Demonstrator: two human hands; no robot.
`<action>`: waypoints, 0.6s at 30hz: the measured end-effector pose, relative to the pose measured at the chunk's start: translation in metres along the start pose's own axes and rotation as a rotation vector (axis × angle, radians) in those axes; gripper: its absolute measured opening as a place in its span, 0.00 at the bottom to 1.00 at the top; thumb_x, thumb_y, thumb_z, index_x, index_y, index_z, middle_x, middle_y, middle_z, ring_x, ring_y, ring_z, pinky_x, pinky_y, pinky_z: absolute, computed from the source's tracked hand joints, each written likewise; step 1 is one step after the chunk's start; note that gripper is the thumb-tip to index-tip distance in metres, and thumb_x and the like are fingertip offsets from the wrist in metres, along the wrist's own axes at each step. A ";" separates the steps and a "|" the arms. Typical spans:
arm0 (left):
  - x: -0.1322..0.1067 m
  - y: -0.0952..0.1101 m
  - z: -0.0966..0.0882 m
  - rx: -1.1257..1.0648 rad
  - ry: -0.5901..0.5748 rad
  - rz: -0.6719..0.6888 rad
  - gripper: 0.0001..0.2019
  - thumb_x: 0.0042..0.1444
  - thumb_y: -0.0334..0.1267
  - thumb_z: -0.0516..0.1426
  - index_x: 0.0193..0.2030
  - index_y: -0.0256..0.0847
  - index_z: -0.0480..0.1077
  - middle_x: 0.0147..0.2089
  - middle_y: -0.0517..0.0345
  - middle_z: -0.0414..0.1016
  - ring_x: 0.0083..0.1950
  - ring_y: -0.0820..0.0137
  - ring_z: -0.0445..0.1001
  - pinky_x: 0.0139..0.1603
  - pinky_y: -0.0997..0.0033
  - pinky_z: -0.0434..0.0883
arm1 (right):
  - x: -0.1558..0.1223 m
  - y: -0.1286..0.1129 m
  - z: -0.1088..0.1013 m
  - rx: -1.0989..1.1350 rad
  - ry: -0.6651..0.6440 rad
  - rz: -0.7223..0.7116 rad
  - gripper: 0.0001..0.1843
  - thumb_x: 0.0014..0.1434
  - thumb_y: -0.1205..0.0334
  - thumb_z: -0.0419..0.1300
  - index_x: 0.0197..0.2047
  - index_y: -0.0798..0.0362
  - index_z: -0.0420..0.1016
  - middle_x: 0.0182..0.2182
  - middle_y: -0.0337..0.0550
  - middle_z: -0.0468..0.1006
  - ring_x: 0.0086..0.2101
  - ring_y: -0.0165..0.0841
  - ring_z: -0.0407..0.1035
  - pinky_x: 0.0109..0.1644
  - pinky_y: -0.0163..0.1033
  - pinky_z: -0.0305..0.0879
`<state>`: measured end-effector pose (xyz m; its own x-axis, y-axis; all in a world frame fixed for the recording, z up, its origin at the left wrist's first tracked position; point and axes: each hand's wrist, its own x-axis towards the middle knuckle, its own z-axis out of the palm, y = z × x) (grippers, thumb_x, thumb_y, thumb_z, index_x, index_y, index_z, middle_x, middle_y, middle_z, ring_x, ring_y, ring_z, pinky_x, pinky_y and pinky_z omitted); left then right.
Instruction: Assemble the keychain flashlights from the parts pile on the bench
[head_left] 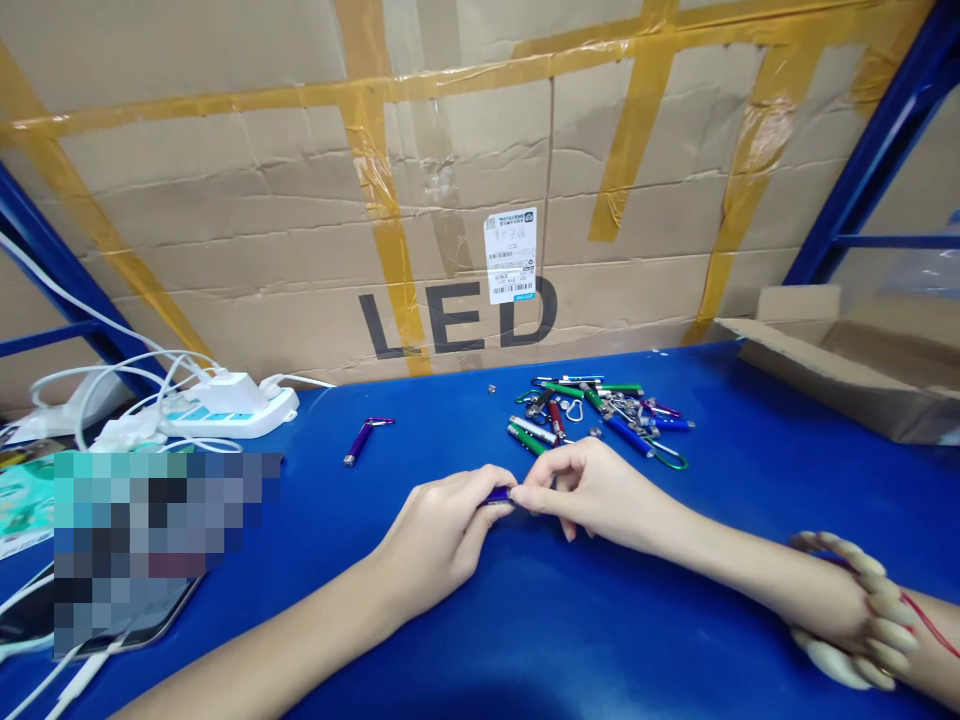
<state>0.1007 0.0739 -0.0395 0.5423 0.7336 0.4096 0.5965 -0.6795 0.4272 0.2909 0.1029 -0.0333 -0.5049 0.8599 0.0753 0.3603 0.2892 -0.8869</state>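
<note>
over blue table (637, 630), left hand (442, 515) grips purple tube (496, 495), presumably bracing; right hand (592, 487) pinches its end, fingertip detail unclear.

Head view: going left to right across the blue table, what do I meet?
White power strip → purple stick with a clip → left hand → purple piece it holds → right hand → open cardboard box.

Tabletop (637, 625): smooth, and what a soft sheen!
Carton wall (285, 200): matt cardboard, creased and rippling.
Tape (371, 165): glossy plastic film, flashing along its wrinkles.
Held purple barrel (498, 495): smooth-looking, glinting.
Pile of tubes and clips (531, 437): shiny, metallic-looking.
Power strip (244, 414): smooth plastic.
</note>
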 end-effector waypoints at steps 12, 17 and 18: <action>0.000 0.002 -0.003 -0.137 -0.097 -0.058 0.06 0.62 0.32 0.48 0.42 0.43 0.64 0.37 0.61 0.74 0.36 0.72 0.73 0.36 0.77 0.67 | -0.008 0.001 -0.014 -0.738 0.274 -0.889 0.11 0.62 0.61 0.55 0.33 0.50 0.77 0.29 0.35 0.76 0.25 0.23 0.69 0.26 0.28 0.58; -0.003 0.004 -0.002 -0.091 -0.105 0.024 0.04 0.61 0.32 0.47 0.36 0.42 0.61 0.34 0.60 0.72 0.33 0.71 0.73 0.32 0.77 0.67 | -0.009 0.000 -0.008 -0.590 0.189 -0.761 0.10 0.60 0.59 0.58 0.28 0.50 0.77 0.28 0.35 0.76 0.27 0.24 0.70 0.26 0.28 0.59; -0.003 0.004 -0.002 -0.083 -0.103 0.043 0.05 0.61 0.31 0.47 0.36 0.42 0.60 0.33 0.60 0.72 0.33 0.71 0.73 0.32 0.77 0.66 | -0.009 0.000 -0.006 -0.523 0.175 -0.688 0.09 0.57 0.59 0.61 0.27 0.50 0.77 0.27 0.35 0.76 0.27 0.25 0.70 0.27 0.28 0.60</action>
<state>0.0999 0.0688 -0.0377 0.6268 0.6981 0.3462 0.5224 -0.7061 0.4780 0.3005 0.0978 -0.0316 -0.6304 0.4636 0.6226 0.3551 0.8854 -0.2998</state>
